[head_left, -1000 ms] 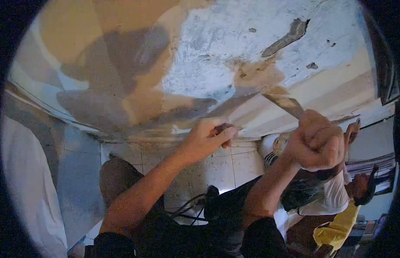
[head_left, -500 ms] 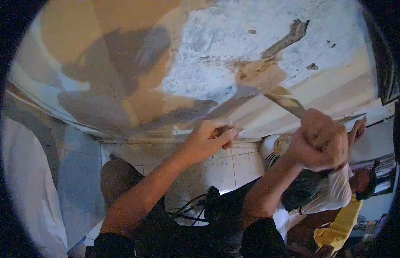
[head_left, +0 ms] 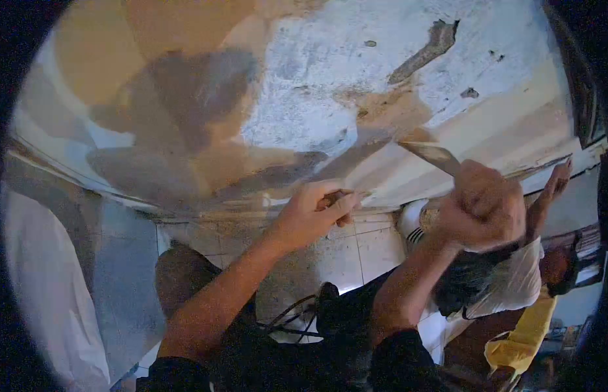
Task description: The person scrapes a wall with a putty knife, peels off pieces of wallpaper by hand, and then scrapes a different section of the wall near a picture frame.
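My right hand [head_left: 483, 206] is closed in a fist around a scraper [head_left: 434, 155]. Its flat metal blade points up and left, and the tip meets or nearly meets the wall [head_left: 310, 72] at the lower edge of a patch with the paint gone. To the left, my left hand [head_left: 320, 209] is held near the base of the wall, thumb and fingers curled together. What sits between those fingers, if anything, is too small to make out. The wall has bare whitish plaster, brown spots and a long grey gouge [head_left: 425, 52].
At the right, a person in a light shirt [head_left: 513, 281] works close to the wall, with one hand [head_left: 559, 179] raised. Yellow cloth [head_left: 523, 340] shows behind. Pale cloth [head_left: 46, 281] hangs at the left. Black cables [head_left: 291, 320] lie on the tiled floor [head_left: 356, 255].
The view has shifted slightly. My right hand and the scraper have barely moved against the wall, and my left hand keeps its curl. The other person's hand has risen a little.
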{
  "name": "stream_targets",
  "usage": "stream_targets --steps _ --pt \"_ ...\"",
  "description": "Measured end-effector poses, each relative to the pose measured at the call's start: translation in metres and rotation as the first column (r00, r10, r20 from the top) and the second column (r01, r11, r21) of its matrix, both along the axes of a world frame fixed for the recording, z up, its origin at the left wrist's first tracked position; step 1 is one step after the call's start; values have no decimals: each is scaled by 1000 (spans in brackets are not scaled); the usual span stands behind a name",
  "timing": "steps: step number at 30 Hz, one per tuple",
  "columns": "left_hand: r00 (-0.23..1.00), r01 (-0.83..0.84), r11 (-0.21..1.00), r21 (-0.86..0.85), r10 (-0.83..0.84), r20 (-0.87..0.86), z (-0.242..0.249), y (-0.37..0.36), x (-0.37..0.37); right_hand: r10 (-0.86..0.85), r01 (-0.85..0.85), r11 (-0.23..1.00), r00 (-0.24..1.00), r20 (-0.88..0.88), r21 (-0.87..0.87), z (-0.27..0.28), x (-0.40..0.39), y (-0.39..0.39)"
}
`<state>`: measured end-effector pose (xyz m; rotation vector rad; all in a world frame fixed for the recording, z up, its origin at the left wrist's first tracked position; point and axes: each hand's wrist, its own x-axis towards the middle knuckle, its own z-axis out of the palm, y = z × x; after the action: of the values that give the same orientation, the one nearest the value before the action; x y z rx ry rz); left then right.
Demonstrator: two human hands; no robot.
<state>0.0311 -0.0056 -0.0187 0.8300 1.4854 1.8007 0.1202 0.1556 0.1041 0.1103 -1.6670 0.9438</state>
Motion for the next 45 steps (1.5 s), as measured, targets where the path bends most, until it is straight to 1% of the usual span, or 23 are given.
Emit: stream_targets --steps 1,3,4,6,7,8,10,11,12,15,17,18,22,26,30,33,34,36,37,38,39,41,45 --pt "1000 -1 1000 32 1 9 -1 2 0 -6 6 1000 1000 -6 -1 -2 -2 4" --pt "1000 -4 998 68 3 20 0 2 -1 29 87 957 920 -391 276 -4 -11 9" --pt "1000 4 999 40 -5 29 3 0 -1 27 89 957 920 -391 276 -2 -7 6" --pt "999 14 1000 9 -14 38 3 -2 0 461 -489 871 777 -428 49 4 6 -2" --pt "999 7 1000 -3 -7 34 3 -3 -1 457 -486 873 780 -428 46 4 5 0" --pt "1000 -1 1000 -13 1 23 4 -1 -1 255 -238 967 868 -427 95 3 0 5" --pt "1000 -3 1000 -19 4 16 2 -1 -2 -180 286 942 874 -451 178 -1 -8 10" --pt "1000 -9 999 -33 9 17 -1 -3 -1 -605 883 396 458 -652 253 5 -2 17" --pt "1000 -10 999 -39 11 22 -3 -3 -1 -608 881 399 462 -646 254 2 -3 16" --pt "999 4 999 38 -5 36 -2 -5 -1 -267 361 912 882 -387 193 -5 -6 5" --pt "992 5 1000 6 -6 123 1 -8 -3 104 -96 994 959 -263 46 -9 -6 0" --pt "993 11 1000 7 -12 117 2 -7 -4 300 -318 947 927 -227 -49 -9 -6 0" --pt "998 16 998 -61 -12 67 -3 -6 -1 329 -350 937 857 -395 22 -2 23 11" --pt "999 39 998 -51 -37 39 9 -8 -3 196 -235 952 960 -201 -197 -37 7 35" --pt "1000 18 996 -83 -17 19 3 -9 3 -11 -61 985 908 -419 -158 -14 8 -13" --pt "999 43 990 -134 -46 -18 8 -4 1 512 -505 859 854 -92 82 -20 -2 17" --pt "999 21 994 -107 -24 -24 6 -3 0 505 -498 863 858 -97 86 -18 -2 15" --pt "1000 -6 997 -78 4 -27 3 -2 0 417 -480 874 821 -389 -75 -17 -3 0" --pt "1000 3 995 -96 -4 -14 2 -1 0 -235 300 947 892 -387 116 -14 -1 -5" --pt "1000 7 994 -112 -7 -3 1 -2 -1 -232 296 948 893 -385 114 -19 -4 -6" --pt "1000 3 993 -116 -3 3 1 -3 -1 -3 5 1000 921 -389 6 -28 -7 -5" --pt "999 -2 996 -93 -1 -37 21 -16 9 417 -554 814 766 -489 -174 -25 1 -15" --pt "999 -38 997 -64 38 1 18 -12 9 310 -357 929 897 -314 -102 -17 17 0"
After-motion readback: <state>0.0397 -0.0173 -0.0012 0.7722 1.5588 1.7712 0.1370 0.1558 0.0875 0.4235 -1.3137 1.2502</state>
